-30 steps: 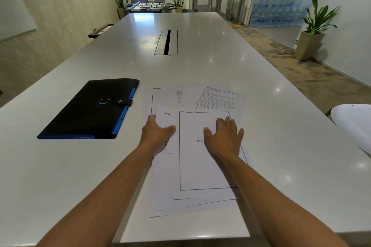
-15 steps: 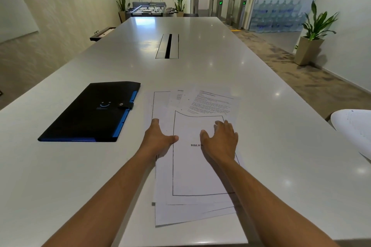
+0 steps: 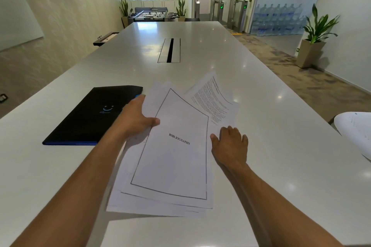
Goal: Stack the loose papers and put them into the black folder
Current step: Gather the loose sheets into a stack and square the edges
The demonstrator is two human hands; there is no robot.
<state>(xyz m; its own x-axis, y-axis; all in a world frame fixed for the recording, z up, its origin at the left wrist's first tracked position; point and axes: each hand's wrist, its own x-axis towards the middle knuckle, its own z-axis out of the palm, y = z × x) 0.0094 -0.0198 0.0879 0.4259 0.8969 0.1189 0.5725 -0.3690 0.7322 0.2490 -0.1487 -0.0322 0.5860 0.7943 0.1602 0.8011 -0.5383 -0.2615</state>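
White papers (image 3: 170, 162) lie fanned in a loose, uneven pile at the near edge of the pale table (image 3: 271, 146), the top sheet reading "BIBLIOGRAPHY". At the pile's left edge the left hand (image 3: 136, 118) grasps the sheets, thumb on top, fingers beneath, lifting that side. The right hand (image 3: 230, 144) rests open and flat on the pile's right edge, gripping nothing. A text-covered page (image 3: 214, 100) sticks out beyond it. Just left of the pile lies the closed black folder (image 3: 90, 118), flat on the table, partly hidden by the left hand.
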